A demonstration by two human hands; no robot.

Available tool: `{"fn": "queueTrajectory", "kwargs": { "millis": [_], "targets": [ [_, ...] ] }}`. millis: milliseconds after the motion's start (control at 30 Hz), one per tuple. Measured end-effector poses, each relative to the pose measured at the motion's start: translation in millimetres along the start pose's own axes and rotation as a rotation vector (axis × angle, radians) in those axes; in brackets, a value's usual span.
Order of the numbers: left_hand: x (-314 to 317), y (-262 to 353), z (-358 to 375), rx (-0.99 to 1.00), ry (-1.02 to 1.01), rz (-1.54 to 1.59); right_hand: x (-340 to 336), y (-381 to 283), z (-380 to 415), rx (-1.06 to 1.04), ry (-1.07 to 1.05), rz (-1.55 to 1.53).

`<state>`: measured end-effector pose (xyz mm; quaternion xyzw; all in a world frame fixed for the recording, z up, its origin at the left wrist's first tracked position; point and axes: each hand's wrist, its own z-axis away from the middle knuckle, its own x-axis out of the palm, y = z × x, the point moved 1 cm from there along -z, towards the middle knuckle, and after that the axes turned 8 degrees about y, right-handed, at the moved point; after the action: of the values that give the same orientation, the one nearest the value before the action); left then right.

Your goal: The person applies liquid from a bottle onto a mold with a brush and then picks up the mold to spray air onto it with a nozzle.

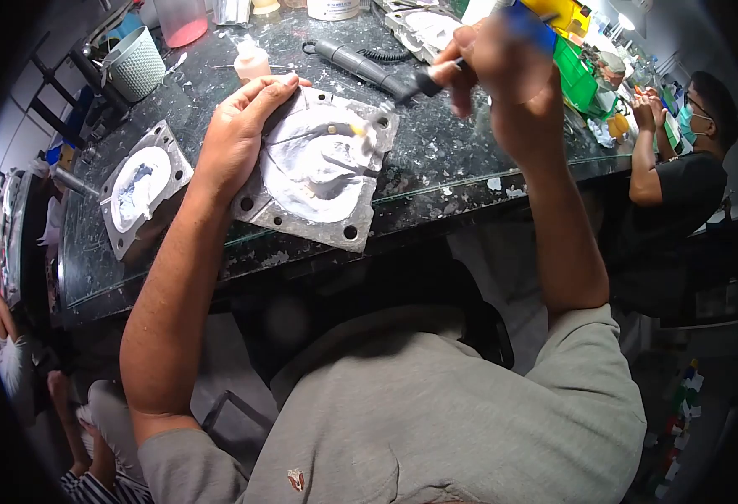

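My left hand [245,126] grips the upper left edge of a square grey metal flask half [352,233], thumb over the top. White plaster [297,181] fills its round middle, with a raised curved shape and a small yellow spot near the top right. The flask half is tilted toward me at the bench's front edge. Raised to the right, my right hand [508,84] is partly blurred, its fingers closed around a dark slim tool [424,85]. The tool points down and left toward the flask half's upper right corner; its exact kind I cannot tell.
A second metal flask half [170,170] with plaster sits at left on the dark, plaster-speckled bench [445,160]. Behind are a black cylindrical handpiece [356,67], a pinkish bottle [252,62], a grey basket [137,67] and a green bin [577,76]. A masked person [680,160] sits at right.
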<state>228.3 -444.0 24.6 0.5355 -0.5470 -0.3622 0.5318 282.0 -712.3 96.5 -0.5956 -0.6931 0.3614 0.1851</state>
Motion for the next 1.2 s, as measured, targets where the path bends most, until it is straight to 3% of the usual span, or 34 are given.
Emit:
{"fn": "queueTrajectory", "kwargs": {
  "millis": [133,233,300,433,667,733,833,933,1033,1200],
  "targets": [
    [-1,-4,-4,-0.016,0.02,-0.008,1,-13,4,-0.16,-0.148,0.13],
    [4,-1,1,-0.017,0.133,-0.031,5,-14,10,-0.121,-0.127,-0.004],
    [1,-3,-1,-0.034,0.126,-0.019,10,-13,12,-0.17,-0.187,0.082],
    [9,1,5,-0.015,0.208,-0.042,16,-6,20,-0.279,-0.114,0.012],
    [5,-1,3,-0.05,0.177,-0.034,27,-18,35,-0.37,0.014,0.245],
    [7,0,3,-0.022,0.195,-0.055,27,-18,36,-0.497,0.093,0.249],
    [9,2,5,-0.009,0.197,-0.08,29,-14,29,-0.42,0.052,0.054],
    [9,1,5,-0.024,0.197,-0.065,30,-2,25,-0.428,-0.05,0.187],
    [12,3,6,-0.044,0.229,-0.044,34,-7,23,-0.411,0.023,0.162],
    [14,3,7,-0.038,0.244,-0.036,41,-7,21,-0.417,-0.056,0.131]
  ]
}}
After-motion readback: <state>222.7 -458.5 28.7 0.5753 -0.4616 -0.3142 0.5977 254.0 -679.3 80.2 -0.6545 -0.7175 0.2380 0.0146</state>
